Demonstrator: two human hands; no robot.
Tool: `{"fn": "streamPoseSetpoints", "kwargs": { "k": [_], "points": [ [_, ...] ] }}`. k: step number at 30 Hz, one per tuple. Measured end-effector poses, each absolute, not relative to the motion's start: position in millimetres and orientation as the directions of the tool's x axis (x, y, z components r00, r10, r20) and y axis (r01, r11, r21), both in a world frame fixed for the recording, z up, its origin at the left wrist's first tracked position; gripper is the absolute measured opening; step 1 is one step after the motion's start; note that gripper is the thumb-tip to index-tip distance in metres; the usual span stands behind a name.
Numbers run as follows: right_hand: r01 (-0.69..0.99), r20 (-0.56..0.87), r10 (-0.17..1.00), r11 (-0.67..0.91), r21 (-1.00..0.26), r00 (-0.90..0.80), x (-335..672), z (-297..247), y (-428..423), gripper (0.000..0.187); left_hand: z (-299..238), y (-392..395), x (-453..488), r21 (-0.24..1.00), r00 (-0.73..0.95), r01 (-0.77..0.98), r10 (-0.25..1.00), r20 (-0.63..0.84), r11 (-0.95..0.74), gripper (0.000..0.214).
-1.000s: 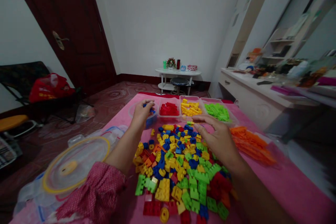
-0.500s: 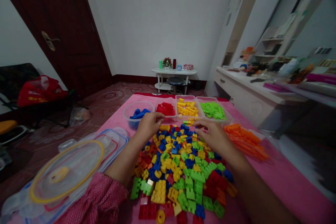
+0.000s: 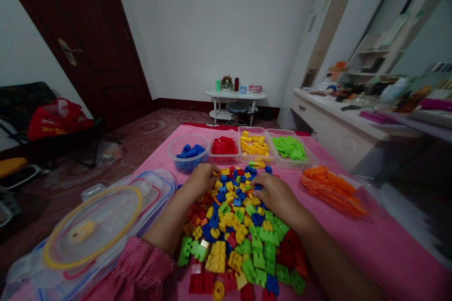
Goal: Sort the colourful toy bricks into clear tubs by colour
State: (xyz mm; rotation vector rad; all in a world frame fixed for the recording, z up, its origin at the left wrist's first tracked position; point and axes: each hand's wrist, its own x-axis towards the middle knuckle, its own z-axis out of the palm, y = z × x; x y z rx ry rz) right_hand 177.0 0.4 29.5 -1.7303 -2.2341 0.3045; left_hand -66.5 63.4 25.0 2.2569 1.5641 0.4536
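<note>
A mixed heap of toy building bricks (image 3: 229,218) in yellow, blue, green and red covers the middle of the pink-covered table. At the heap's far left edge is my left hand (image 3: 203,179), its fingers curled down beside yellow bricks; whatever they pinch is hidden. My right hand (image 3: 277,197) reaches in from the right, thumb and fingers bent but apart over small yellow and blue bricks. Behind the heap stand a round tub of blue bricks (image 3: 190,151) and boxes of red bricks (image 3: 224,146), yellow bricks (image 3: 254,145) and green bricks (image 3: 289,148).
Orange pieces (image 3: 332,190) fill a clear container at the right. Stacked clear lids (image 3: 95,230), one with a yellow rim, lie at the left. A white dresser (image 3: 328,122) with clutter stands to the right; a low white table (image 3: 236,95) is by the wall.
Both hands have lowered and come nearer, from the heap's far edge by the boxes down onto the bricks. My right hand has also shifted slightly left. The view has moved a little.
</note>
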Motion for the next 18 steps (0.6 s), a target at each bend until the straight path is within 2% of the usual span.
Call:
{"fn": "streamPoseSetpoints", "kwargs": {
  "k": [4,8,11,14,18],
  "points": [
    [0.913,0.163,0.960,0.269,-0.308,-0.228,164.7,45.7,-8.0,0.024,45.1,58.6,-74.0,0.503,0.347,0.794,0.934,0.086,-0.341,0.027],
    [0.879,0.156,0.928,0.370,-0.301,-0.337,144.5,55.7,-21.7,0.026,57.6,49.6,-74.2,0.529,0.489,0.736,0.872,0.016,-0.422,0.025],
    [0.868,0.101,0.914,0.405,-0.286,-0.393,134.2,51.6,-29.4,0.029,57.6,41.3,-67.5,0.483,0.497,0.770,0.866,-0.045,-0.417,0.024],
    [0.881,0.077,0.919,0.392,-0.264,-0.386,131.0,45.4,-32.7,0.030,54.4,36.2,-61.1,0.416,0.470,0.810,0.882,-0.039,-0.414,0.025],
    [0.877,0.083,0.911,0.411,-0.249,-0.404,131.9,43.8,-32.6,0.028,51.6,34.7,-60.2,0.417,0.528,0.780,0.848,-0.040,-0.466,0.026]
  ]
}}
